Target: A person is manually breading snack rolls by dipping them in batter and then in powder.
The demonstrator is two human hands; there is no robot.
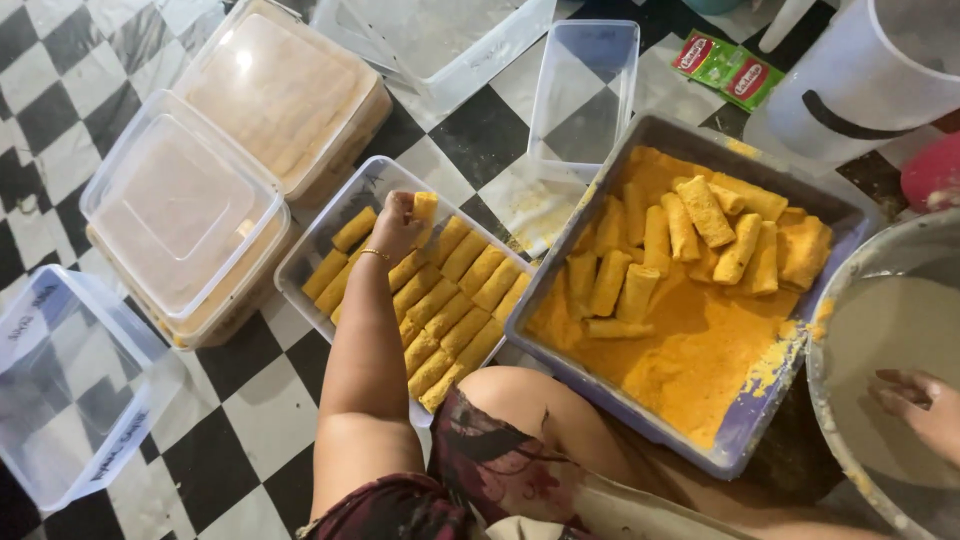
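the left hand [395, 225] pinches one breaded roll [425, 208] in its fingers, holding it at the far end of the clear container [300, 262] on the checkered floor, just above the packed rows. the crumb coat looks fragile, so a hard squeeze could rub it off, and wedging the roll in could knock its neighbours crooked. the right hand [915, 398] rests in the batter bowl [830, 330], fingers loosely spread and wet; drips could foul the crumb tray [740, 440].
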